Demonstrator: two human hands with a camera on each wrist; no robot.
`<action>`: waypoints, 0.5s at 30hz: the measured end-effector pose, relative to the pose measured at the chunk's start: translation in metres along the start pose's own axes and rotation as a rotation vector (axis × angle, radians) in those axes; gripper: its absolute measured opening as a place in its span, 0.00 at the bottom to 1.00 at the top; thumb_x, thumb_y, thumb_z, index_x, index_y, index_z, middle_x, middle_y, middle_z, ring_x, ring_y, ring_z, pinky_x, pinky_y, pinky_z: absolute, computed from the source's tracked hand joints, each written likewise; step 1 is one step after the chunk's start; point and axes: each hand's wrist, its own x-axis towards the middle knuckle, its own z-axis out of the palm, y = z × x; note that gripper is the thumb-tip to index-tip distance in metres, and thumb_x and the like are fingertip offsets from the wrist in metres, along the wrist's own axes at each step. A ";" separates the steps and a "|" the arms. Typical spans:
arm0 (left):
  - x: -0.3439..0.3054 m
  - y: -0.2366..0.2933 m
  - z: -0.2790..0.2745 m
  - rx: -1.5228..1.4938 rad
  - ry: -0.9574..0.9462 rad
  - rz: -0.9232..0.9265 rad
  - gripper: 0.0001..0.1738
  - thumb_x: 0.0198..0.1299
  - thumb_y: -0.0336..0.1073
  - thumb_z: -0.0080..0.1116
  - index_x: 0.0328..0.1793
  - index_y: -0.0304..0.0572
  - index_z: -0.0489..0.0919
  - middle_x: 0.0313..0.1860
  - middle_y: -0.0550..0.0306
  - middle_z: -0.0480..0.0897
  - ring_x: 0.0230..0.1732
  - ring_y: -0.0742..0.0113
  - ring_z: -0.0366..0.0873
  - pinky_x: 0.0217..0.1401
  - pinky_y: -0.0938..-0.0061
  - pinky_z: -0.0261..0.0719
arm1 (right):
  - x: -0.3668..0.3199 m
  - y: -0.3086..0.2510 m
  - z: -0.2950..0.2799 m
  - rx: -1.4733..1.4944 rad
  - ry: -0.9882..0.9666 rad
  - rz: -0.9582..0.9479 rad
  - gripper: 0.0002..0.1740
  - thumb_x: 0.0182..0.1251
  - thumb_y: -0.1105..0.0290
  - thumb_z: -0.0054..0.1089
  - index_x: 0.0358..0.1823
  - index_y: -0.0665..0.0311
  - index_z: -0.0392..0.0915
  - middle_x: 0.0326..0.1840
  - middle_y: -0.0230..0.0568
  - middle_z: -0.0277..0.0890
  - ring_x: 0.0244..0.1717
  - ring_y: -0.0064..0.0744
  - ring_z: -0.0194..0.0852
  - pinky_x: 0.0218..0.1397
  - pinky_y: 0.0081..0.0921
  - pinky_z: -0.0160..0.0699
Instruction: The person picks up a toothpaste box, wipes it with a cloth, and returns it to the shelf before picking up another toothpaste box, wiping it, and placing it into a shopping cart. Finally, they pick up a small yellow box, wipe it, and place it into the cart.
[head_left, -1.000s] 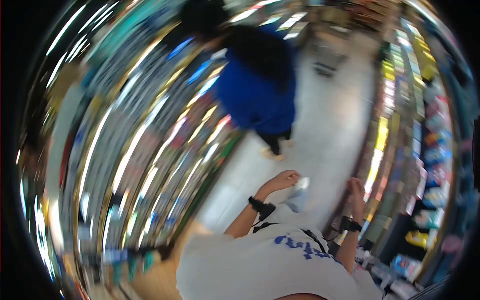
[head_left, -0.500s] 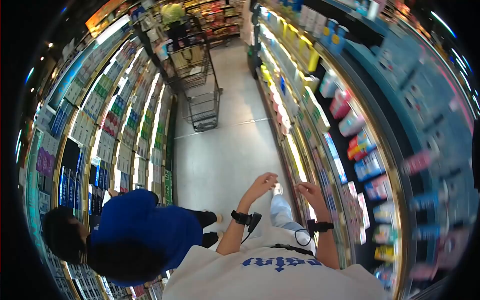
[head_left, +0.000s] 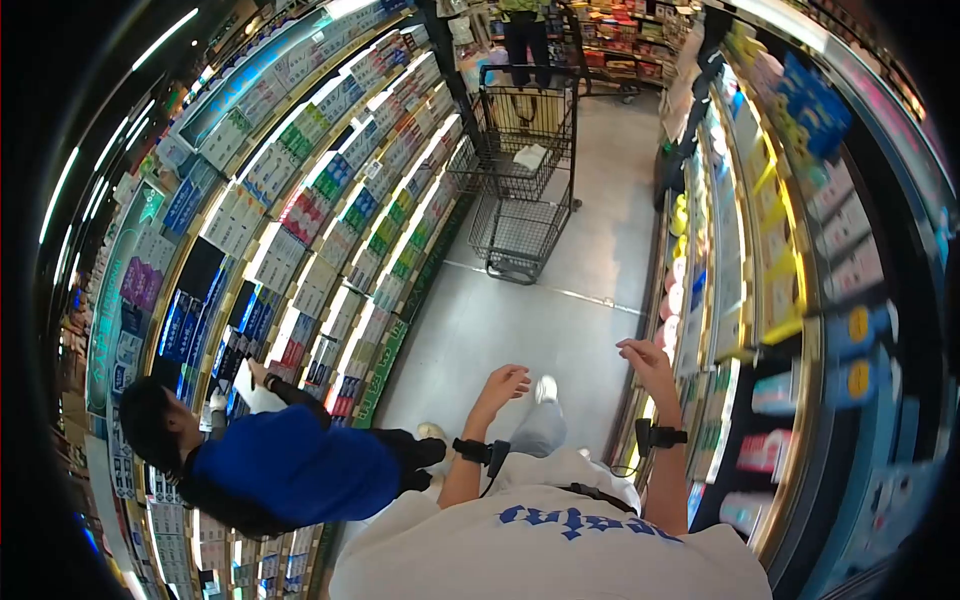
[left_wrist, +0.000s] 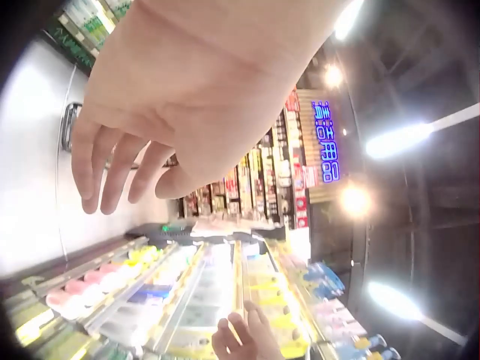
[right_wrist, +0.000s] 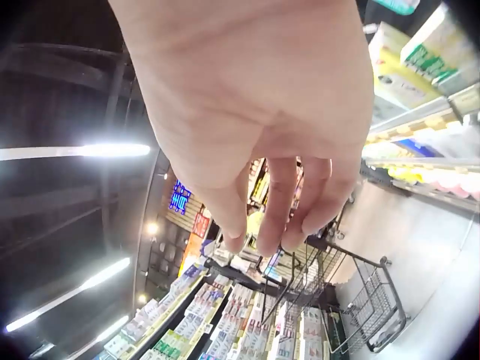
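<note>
My left hand (head_left: 498, 388) hangs in front of my body over the aisle floor, fingers loosely bent and holding nothing. My right hand (head_left: 650, 368) is raised beside the right-hand shelves, also empty. In the left wrist view the left hand (left_wrist: 172, 97) shows relaxed, drooping fingers. Up close in the right wrist view, the right hand (right_wrist: 255, 112) has its fingers hanging down, slightly curled, overlapping a shopping cart farther off. That black wire shopping cart (head_left: 515, 235) stands ahead in the aisle, a white item (head_left: 530, 157) in its upper basket.
A person in a blue top (head_left: 290, 470) leans at the left shelves (head_left: 300, 240), holding a white sheet (head_left: 258, 390). Lit shelves of packaged goods (head_left: 770, 230) line the right side. Another person (head_left: 525, 40) stands beyond the cart. Pale floor (head_left: 480, 330) runs between the shelves.
The view has swung round and steadied on the aisle. Since half a second ago, the cart appears farther right, and my hands are wider apart. Both stay empty.
</note>
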 end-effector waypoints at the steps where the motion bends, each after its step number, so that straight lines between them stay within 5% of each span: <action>1: 0.018 0.004 -0.006 -0.015 0.057 -0.025 0.22 0.75 0.47 0.52 0.63 0.38 0.78 0.49 0.50 0.86 0.48 0.63 0.86 0.52 0.71 0.83 | 0.026 0.006 -0.004 -0.065 -0.025 0.003 0.09 0.72 0.72 0.63 0.48 0.64 0.87 0.40 0.34 0.80 0.44 0.22 0.80 0.48 0.18 0.75; 10: 0.258 0.061 -0.048 -0.138 0.239 -0.221 0.20 0.72 0.43 0.56 0.62 0.37 0.78 0.51 0.48 0.86 0.46 0.62 0.86 0.51 0.72 0.84 | 0.252 0.029 -0.061 -0.304 -0.049 0.105 0.11 0.69 0.78 0.59 0.50 0.67 0.84 0.41 0.37 0.86 0.43 0.25 0.84 0.50 0.22 0.81; 13: 0.349 0.107 -0.042 -0.152 0.232 -0.114 0.26 0.68 0.43 0.60 0.66 0.35 0.75 0.55 0.42 0.84 0.48 0.57 0.86 0.52 0.68 0.84 | 0.328 0.027 -0.102 -0.302 0.030 0.056 0.12 0.69 0.81 0.54 0.50 0.70 0.83 0.44 0.41 0.86 0.45 0.29 0.86 0.51 0.24 0.82; 15: 0.426 0.119 -0.042 0.314 0.367 0.199 0.32 0.64 0.41 0.61 0.69 0.27 0.69 0.53 0.33 0.80 0.51 0.41 0.82 0.54 0.55 0.82 | 0.375 0.030 -0.123 -0.282 0.059 0.029 0.16 0.70 0.85 0.46 0.53 0.73 0.81 0.47 0.44 0.86 0.46 0.34 0.87 0.52 0.28 0.85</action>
